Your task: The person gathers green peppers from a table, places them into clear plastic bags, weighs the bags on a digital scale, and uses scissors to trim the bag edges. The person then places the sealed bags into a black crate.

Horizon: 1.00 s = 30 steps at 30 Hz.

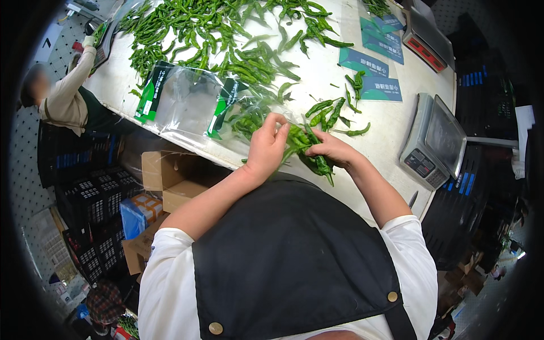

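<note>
My left hand [267,146] pinches the rim of a clear plastic bag [265,102] at the table's near edge. Green chili peppers [246,125] show through the film beside that hand. In my right hand [335,148] is a bunch of long, wrinkled green peppers [321,163], close to the bag's mouth. Just beyond the right hand, several loose peppers [325,112] lie on the white table [374,123]. Flat clear bags [191,100] with green and black printed panels lie to the left. Part of the bag's opening is hidden by my fingers and the peppers.
A large pepper heap [191,29] covers the table's far left. Blue-green printed cards [376,87] lie at right, near a grey scale [433,140] and a red-fronted scale [429,42]. Cardboard boxes [155,170] and black crates [97,191] stand below left. Another person [63,97] works at far left.
</note>
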### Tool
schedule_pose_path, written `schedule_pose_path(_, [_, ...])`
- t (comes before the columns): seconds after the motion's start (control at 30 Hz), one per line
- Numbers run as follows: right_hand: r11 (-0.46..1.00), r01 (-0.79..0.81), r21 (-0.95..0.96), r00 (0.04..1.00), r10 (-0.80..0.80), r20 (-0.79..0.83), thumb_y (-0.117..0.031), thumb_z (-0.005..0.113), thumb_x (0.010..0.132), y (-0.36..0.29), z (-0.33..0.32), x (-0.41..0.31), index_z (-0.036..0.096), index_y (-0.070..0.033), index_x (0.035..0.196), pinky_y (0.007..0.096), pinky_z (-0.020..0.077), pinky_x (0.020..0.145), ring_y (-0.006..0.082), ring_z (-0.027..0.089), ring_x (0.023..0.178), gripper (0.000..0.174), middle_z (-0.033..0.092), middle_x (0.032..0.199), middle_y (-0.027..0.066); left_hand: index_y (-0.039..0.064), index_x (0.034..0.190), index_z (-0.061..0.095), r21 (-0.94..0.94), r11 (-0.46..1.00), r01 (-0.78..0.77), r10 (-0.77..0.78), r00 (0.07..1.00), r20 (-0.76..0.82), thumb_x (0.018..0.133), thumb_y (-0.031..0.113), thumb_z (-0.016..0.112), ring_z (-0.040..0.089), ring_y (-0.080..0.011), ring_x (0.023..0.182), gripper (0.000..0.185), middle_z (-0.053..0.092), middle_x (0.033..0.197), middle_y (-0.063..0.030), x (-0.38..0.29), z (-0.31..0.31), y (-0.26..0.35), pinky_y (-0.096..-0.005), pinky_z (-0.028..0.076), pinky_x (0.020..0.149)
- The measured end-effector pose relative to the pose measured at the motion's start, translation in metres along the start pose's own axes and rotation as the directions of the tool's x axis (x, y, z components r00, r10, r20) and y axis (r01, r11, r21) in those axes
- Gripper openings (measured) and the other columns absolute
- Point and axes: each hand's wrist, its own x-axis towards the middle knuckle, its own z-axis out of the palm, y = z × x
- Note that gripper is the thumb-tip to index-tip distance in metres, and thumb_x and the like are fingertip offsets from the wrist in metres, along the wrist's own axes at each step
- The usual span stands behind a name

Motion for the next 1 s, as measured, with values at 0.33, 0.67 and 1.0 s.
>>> schedule_pose_path(0.33, [0.760, -0.149, 0.633, 0.975, 0.221, -0.036, -0.019, 0.067, 0.083, -0.011, -0.015, 0.025, 0.065, -0.004, 0.102, 0.0360, 0.0614, 0.072, 0.0224, 0.071, 0.077, 0.024, 0.071, 0.091, 0.0104, 0.008, 0.105, 0.056, 0.039, 0.999, -0.035, 0.027, 0.981, 0.193, 0.096, 0.011, 0.059, 0.056, -0.0332, 0.054, 0.010, 0.054, 0.062, -0.0157, -0.014, -0.002, -0.006, -0.0386, 0.042, 0.053])
schedule_pose_path(0.67, [0.830, 0.016, 0.558, 0.976, 0.107, -0.188, -0.036, 0.062, 0.092, 0.010, 0.028, 0.057, 0.064, -0.012, 0.115, 0.0347, 0.0556, 0.079, 0.0165, 0.067, 0.094, 0.034, 0.069, 0.103, 0.0058, 0.005, 0.104, 0.055, -0.069, 0.988, -0.135, 0.142, 0.984, 0.109, 0.098, 0.007, 0.056, 0.049, -0.0186, 0.057, 0.007, 0.054, 0.067, -0.0087, -0.006, 0.004, -0.003, -0.0308, 0.040, 0.054])
schedule_pose_path(1.0, [0.931, 0.269, 0.247, 0.946, -0.207, -0.251, -0.018, 0.064, 0.093, 0.009, 0.045, 0.055, 0.027, -0.013, 0.156, 0.0344, 0.0465, 0.096, 0.0178, 0.053, 0.112, 0.073, 0.050, 0.137, 0.0070, 0.010, 0.109, 0.052, -0.399, 0.915, 0.058, -0.123, 0.982, -0.140, 0.102, 0.011, 0.051, 0.037, -0.0026, 0.055, 0.007, 0.042, 0.062, 0.0062, 0.014, -0.009, -0.014, -0.0211, 0.031, 0.049])
